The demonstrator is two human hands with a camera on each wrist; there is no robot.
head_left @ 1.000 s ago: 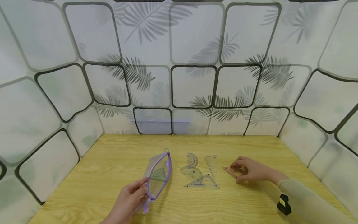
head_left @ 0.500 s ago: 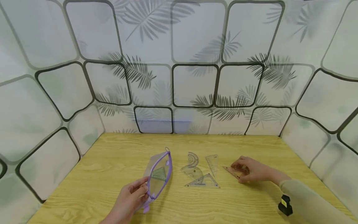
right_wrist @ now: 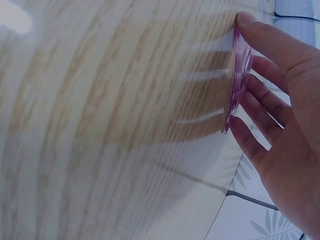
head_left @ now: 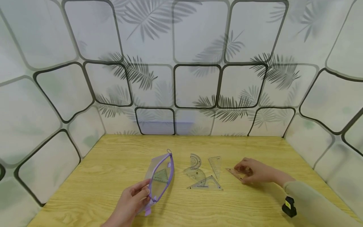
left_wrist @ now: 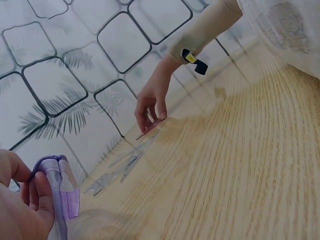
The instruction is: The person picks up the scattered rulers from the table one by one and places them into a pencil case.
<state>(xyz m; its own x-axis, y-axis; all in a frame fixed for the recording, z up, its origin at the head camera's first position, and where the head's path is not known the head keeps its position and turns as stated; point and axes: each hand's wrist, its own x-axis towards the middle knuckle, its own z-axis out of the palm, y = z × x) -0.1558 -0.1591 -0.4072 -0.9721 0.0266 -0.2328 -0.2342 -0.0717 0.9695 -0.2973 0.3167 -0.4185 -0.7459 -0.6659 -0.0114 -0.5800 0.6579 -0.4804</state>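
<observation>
My left hand [head_left: 130, 198] grips a translucent pencil pouch [head_left: 151, 168] by its near end. The pouch has a purple zip edge, stands unzipped with its mouth facing right, and a green set square [head_left: 161, 176] shows inside. On the right, my right hand [head_left: 256, 171] holds a pink set square [head_left: 234, 173] at its edges. In the right wrist view the thumb and fingertips span the pink set square [right_wrist: 238, 80], which is close against the table. Part of it is hidden under the fingers in the head view.
Between the hands lie a small clear protractor [head_left: 195, 160], a yellowish clear piece [head_left: 193, 175] with a rounded edge, a narrow clear set square [head_left: 214, 167] and a wide one [head_left: 208, 186]. Patterned walls [head_left: 195, 91] enclose the wooden table [head_left: 221, 208]. A black device [head_left: 288, 206] hangs at the right sleeve.
Both hands stay nearly where they were, with the pouch and the pink set square still held. The head view shifts only slightly.
</observation>
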